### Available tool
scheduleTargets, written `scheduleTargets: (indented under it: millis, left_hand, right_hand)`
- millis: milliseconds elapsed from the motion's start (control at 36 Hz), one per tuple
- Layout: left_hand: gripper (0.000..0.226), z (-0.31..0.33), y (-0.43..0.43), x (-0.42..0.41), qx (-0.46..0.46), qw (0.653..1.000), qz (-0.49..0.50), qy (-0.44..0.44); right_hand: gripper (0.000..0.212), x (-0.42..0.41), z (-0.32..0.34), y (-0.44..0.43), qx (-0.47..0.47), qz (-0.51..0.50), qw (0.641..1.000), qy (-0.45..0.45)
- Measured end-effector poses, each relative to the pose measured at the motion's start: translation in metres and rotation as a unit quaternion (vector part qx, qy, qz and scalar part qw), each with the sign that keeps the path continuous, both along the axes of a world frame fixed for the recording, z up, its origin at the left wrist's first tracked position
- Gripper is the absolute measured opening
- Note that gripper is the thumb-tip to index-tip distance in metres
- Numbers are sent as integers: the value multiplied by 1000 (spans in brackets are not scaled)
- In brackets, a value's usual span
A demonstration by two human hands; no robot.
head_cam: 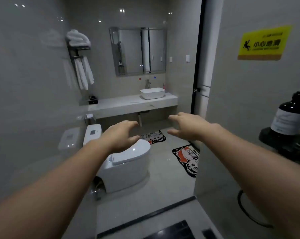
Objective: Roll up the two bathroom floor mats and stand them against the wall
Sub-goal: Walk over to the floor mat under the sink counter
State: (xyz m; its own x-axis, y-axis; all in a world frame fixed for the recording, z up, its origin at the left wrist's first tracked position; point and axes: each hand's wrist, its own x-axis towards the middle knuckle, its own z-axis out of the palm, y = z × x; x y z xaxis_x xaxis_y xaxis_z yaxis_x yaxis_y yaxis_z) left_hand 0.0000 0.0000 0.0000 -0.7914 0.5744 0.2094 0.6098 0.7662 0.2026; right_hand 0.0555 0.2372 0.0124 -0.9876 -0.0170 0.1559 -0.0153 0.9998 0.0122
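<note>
Two cartoon-printed floor mats with black edges lie flat on the grey bathroom floor. The far mat [154, 136] sits below the vanity, partly hidden by my left hand. The near mat [188, 158] lies to the right by the doorway, its right side cut off by the door edge. Both my arms are stretched out in front of me, high above the floor. My left hand [119, 135] hovers over the toilet with fingers spread, holding nothing. My right hand [189, 125] is open too, fingers apart, and far from either mat.
A white toilet [128, 163] stands at the left on the floor. The vanity counter [128, 103] with a basin [152, 93] runs along the back wall. A glass partition is at the left, a door frame [197, 66] at the right. A dark pump bottle [290, 114] stands on a shelf at the right.
</note>
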Motion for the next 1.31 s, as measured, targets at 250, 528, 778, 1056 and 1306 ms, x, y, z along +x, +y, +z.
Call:
scheduleTargets:
  millis: [250,528,778,1056,1306]
  left_hand:
    - [55,-45,61,-75,-14,999,13,-33]
    - [55,-97,118,-128,-21,996,31,-78]
    - [55,-129,135,-166,-39,992,47,-110]
    - [54,-152,151,-242,-34,992,18,-116]
    - [52,-167,157,-351,-11,992,-21,-127]
  right_hand:
    - [62,-75,-43,54,-7,-2,999,-39]
    - [63,-142,-84,120,-18,13,997,-78]
    - [59,-178,-119,149,-17,24,994,-108]
    - [57,-234,-146,163,-7,-2,991,-131]
    - [50,-328,-154,164,-11,-48,991,-128]
